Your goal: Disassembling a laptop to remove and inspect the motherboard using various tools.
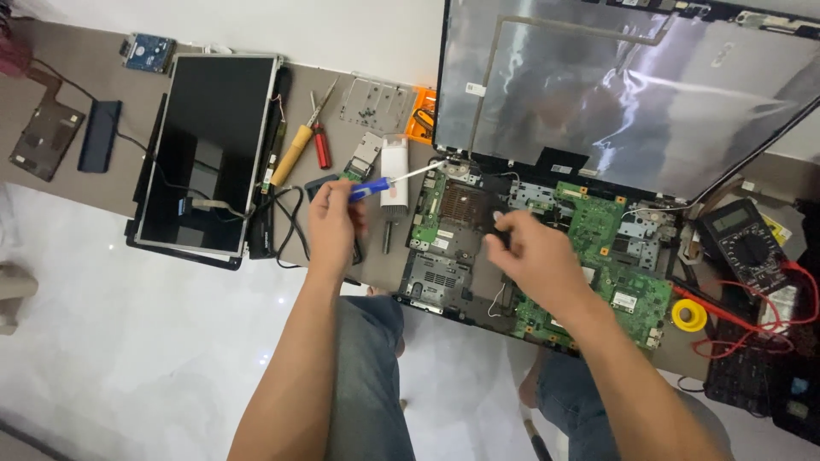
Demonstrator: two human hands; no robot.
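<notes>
My left hand [335, 224] grips a blue-handled screwdriver [374, 188] whose shaft points right, its tip at the upper left corner of an opened laptop base [436, 282]. The base shows a green circuit board [598, 222] and a copper heat sink [465, 205]. My right hand [534, 256] rests on the middle of the board, fingers pinched on a small dark part I cannot make out. The laptop's bare lid [615, 85], lined with silver foil, stands open behind.
A detached flat screen panel [209, 145] lies at the left with loose cables. Yellow- and red-handled screwdrivers [306, 143], a metal plate [376, 104] and a white block [394, 175] lie between. A multimeter [743, 243] with red leads and a yellow solder spool [688, 315] sit right.
</notes>
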